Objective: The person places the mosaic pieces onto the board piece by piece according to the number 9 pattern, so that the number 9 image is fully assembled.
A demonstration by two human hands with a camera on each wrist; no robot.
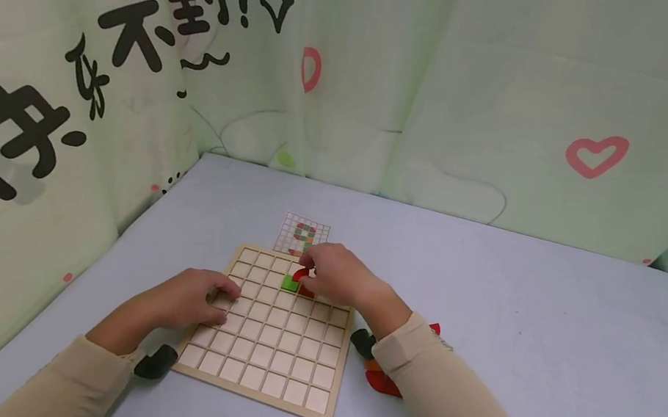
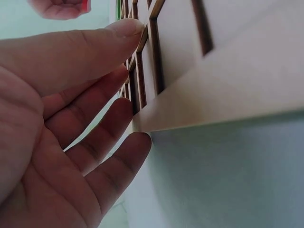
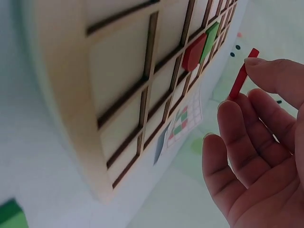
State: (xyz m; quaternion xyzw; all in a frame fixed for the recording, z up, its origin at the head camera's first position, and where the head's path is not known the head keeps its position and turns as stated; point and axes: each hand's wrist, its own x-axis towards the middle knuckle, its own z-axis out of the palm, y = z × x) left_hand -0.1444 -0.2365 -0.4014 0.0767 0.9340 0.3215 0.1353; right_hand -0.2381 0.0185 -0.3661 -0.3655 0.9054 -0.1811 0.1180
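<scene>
A wooden grid board (image 1: 267, 394) lies on the table, divided by raised ridges into square cells. On its upper part sit a green square tile (image 1: 290, 283) and a red tile (image 3: 194, 52) with a rounded side, next to each other. My right hand (image 1: 339, 274) is above them and pinches another red tile (image 3: 243, 75) between thumb and fingers, apart from the board. At the board's left edge rests my left hand (image 1: 193, 299). Its fingers are loosely extended and its thumb lies against the grid (image 2: 159, 52); it holds no tile.
Behind the board lies a pattern card (image 1: 290, 227) with a coloured design on a grid. More red and orange pieces (image 1: 384, 383) lie right of the board, partly under my right forearm. A printed curtain (image 1: 491, 117) hangs around the table.
</scene>
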